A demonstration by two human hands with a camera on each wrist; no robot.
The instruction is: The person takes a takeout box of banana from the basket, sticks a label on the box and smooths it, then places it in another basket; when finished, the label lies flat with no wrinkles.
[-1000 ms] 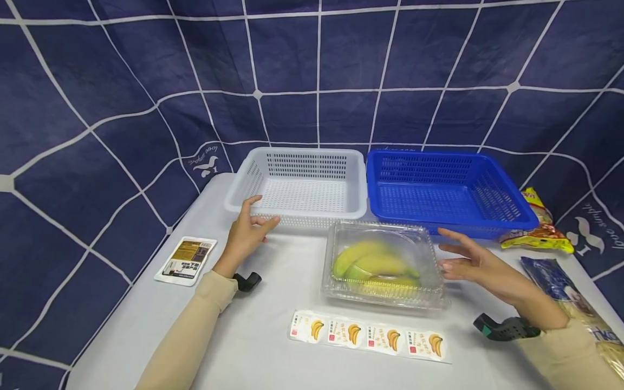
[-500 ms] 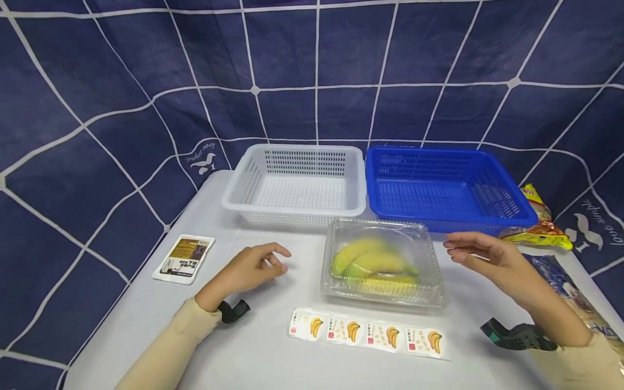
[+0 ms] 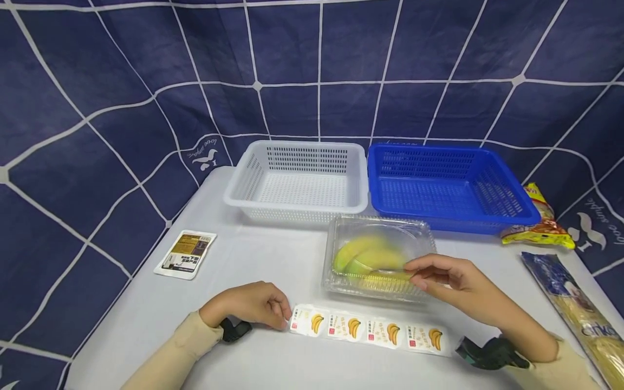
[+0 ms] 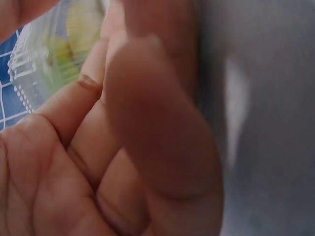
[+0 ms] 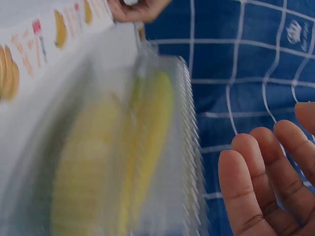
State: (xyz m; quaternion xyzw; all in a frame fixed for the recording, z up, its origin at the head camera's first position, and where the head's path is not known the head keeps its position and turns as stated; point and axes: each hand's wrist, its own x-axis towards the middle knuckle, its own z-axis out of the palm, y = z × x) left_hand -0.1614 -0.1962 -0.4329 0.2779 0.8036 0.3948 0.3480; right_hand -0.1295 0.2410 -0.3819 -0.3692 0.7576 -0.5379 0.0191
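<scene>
A strip of banana stickers (image 3: 368,329) lies on the table, each label printed with bananas. My left hand (image 3: 255,304) is at its left end, pinching the edge between thumb and curled fingers. The left wrist view shows the thumb (image 4: 162,128) against the fingers, with the strip itself hidden there. Behind the strip sits a clear plastic box (image 3: 336,281) with bananas (image 3: 372,254) inside, its lid down. My right hand (image 3: 463,281) hovers by the box's right front corner with loosely bent fingers. In the right wrist view those fingers (image 5: 241,182) stand apart from the box and hold nothing.
A white basket (image 3: 297,208) and a blue basket (image 3: 453,216) stand side by side at the back. At the left lies a small white packet (image 3: 186,254). A yellow snack bag (image 3: 538,233) and a bag of noodles (image 3: 580,314) lie at the right.
My left hand has come down from the white basket's front to the strip's left end. My right hand has moved left and nearer, over the box's corner. The box has stayed put.
</scene>
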